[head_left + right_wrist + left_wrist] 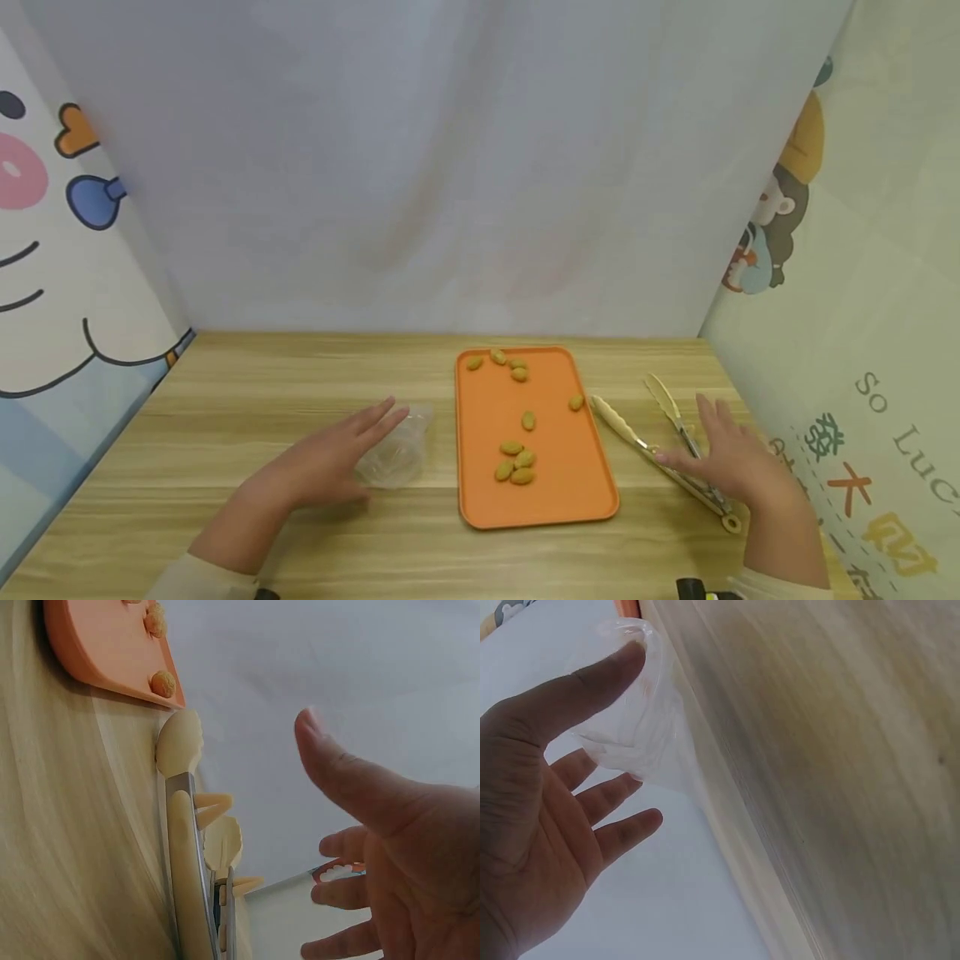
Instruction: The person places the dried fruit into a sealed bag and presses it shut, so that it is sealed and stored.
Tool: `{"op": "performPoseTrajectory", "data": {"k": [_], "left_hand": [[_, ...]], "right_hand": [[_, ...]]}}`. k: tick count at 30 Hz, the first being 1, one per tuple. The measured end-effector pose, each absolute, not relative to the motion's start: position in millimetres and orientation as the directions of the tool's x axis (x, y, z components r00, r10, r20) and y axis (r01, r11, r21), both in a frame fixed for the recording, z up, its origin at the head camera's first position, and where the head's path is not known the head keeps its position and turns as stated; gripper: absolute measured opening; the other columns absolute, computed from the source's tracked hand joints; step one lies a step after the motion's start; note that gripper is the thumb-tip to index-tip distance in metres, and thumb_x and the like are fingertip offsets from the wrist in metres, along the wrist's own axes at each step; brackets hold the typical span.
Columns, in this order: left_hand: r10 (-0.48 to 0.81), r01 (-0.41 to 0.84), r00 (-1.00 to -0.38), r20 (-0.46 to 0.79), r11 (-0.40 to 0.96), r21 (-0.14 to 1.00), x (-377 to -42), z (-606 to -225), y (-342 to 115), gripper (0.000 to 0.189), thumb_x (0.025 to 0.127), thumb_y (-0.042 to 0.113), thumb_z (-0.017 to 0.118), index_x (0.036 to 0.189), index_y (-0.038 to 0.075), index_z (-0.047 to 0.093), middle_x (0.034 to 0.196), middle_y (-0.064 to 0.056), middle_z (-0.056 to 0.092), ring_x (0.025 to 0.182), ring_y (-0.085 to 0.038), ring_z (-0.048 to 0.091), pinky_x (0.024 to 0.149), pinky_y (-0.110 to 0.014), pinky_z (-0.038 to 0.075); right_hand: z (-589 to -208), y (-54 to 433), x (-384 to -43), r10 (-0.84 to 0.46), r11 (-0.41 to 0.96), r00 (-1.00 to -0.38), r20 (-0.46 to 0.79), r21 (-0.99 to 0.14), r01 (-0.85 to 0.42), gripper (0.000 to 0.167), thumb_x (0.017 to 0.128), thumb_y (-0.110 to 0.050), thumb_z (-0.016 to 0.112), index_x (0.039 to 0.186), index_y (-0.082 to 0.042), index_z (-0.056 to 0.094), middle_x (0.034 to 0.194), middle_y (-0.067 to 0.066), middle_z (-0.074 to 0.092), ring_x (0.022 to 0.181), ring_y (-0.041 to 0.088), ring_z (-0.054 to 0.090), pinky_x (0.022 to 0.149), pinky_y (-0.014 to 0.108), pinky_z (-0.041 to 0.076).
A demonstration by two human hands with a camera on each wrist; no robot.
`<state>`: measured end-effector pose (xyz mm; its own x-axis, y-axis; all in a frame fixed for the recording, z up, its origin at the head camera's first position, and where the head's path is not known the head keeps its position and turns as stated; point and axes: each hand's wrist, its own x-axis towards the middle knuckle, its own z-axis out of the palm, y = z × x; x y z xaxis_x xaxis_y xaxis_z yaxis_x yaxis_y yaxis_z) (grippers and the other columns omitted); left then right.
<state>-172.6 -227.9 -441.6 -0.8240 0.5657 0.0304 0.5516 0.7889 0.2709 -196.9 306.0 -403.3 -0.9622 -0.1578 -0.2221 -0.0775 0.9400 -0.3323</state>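
Observation:
My left hand [330, 454] is beside a clear plastic cup [396, 454] on the wooden table, fingers extended. In the left wrist view the thumb [604, 686] overlaps the cup [634, 724], with the other fingers spread apart. Over a pair of tongs [630, 433] with cream tips and metal arms hovers my right hand [727, 458], its thumb and fingers spread. These tongs [187, 862] lie with their arms apart, and the right wrist view has nothing in the palm. An orange tray [555, 492] between the hands bears several brown, oval, wrinkled nuts [522, 476].
The wooden table [300, 367] has a pale curtain [450, 167] along its back edge. Printed cloths with cartoon figures hang on the left [90, 275] and right [847, 333] sides. Bare tabletop shows left of the cup and in front of the tray.

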Motion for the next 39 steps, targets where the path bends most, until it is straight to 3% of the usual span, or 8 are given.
{"op": "performPoseTrajectory", "data": {"k": [4, 8, 17, 28, 35, 39], "left_hand": [[0.559, 0.542, -0.829, 0.021, 0.794, 0.274, -170.9, -441.2, -227.7, 0.118, 0.067, 0.011, 0.084, 0.159, 0.03, 0.013, 0.164, -0.006, 0.018, 0.136, -0.032, 0.044, 0.094, -0.048, 0.05], [0.564, 0.553, -0.825, 0.034, 0.794, 0.252, -169.9, -441.4, -227.9, 0.113, 0.068, 0.009, 0.084, 0.159, 0.026, 0.017, 0.163, -0.006, 0.021, 0.136, -0.033, 0.043, 0.096, -0.049, 0.049], [0.586, 0.583, -0.809, 0.045, 0.789, 0.195, -172.0, -444.0, -227.1, 0.106, 0.072, 0.009, 0.087, 0.157, 0.026, 0.026, 0.16, -0.008, 0.029, 0.134, -0.035, 0.046, 0.098, -0.053, 0.048], [0.604, 0.606, -0.794, 0.07, 0.778, 0.163, -176.9, -441.2, -227.4, 0.102, 0.072, 0.014, 0.088, 0.155, 0.023, 0.03, 0.155, -0.012, 0.037, 0.128, -0.035, 0.052, 0.098, -0.052, 0.048], [0.519, 0.483, -0.855, 0.009, 0.789, 0.378, -183.3, -430.0, -228.5, 0.096, 0.076, 0.031, 0.086, 0.154, 0.026, 0.032, 0.155, -0.002, 0.04, 0.138, -0.028, 0.044, 0.109, -0.048, 0.04], [0.495, 0.426, -0.869, -0.009, 0.757, 0.495, -184.3, -426.0, -231.0, 0.09, 0.075, 0.039, 0.085, 0.151, 0.028, 0.038, 0.152, -0.001, 0.043, 0.137, -0.027, 0.044, 0.109, -0.05, 0.04]], "right_hand": [[-405.9, 308.6, -200.8, -0.134, 0.929, -0.911, -0.39, -0.369, 0.022, 0.129, 0.082, -0.072, 0.06, 0.149, 0.013, -0.01, 0.15, 0.045, -0.002, 0.133, 0.066, 0.013, 0.102, 0.074, 0.026], [-409.1, 309.6, -202.9, -0.108, 0.931, -0.887, -0.448, -0.359, 0.068, 0.134, 0.08, -0.073, 0.062, 0.147, 0.014, -0.014, 0.15, 0.045, 0.006, 0.133, 0.063, 0.021, 0.102, 0.07, 0.032], [-419.5, 309.1, -204.1, -0.094, 0.944, -0.906, -0.412, -0.327, 0.051, 0.13, 0.079, -0.071, 0.065, 0.146, 0.021, 0.002, 0.143, 0.05, 0.018, 0.13, 0.064, 0.027, 0.1, 0.07, 0.034], [-427.9, 306.0, -204.6, -0.064, 0.948, -0.91, -0.41, -0.309, 0.073, 0.125, 0.076, -0.07, 0.068, 0.145, 0.017, 0.01, 0.138, 0.048, 0.031, 0.123, 0.061, 0.04, 0.095, 0.066, 0.04], [-428.4, 305.0, -206.2, -0.047, 0.948, -0.903, -0.428, -0.304, 0.095, 0.128, 0.075, -0.071, 0.069, 0.144, 0.019, 0.011, 0.137, 0.047, 0.034, 0.121, 0.06, 0.043, 0.095, 0.065, 0.041], [-430.3, 306.6, -206.7, -0.035, 0.944, -0.908, -0.416, -0.312, 0.107, 0.123, 0.075, -0.067, 0.072, 0.142, 0.019, 0.015, 0.132, 0.045, 0.042, 0.116, 0.057, 0.049, 0.092, 0.063, 0.044]]}}
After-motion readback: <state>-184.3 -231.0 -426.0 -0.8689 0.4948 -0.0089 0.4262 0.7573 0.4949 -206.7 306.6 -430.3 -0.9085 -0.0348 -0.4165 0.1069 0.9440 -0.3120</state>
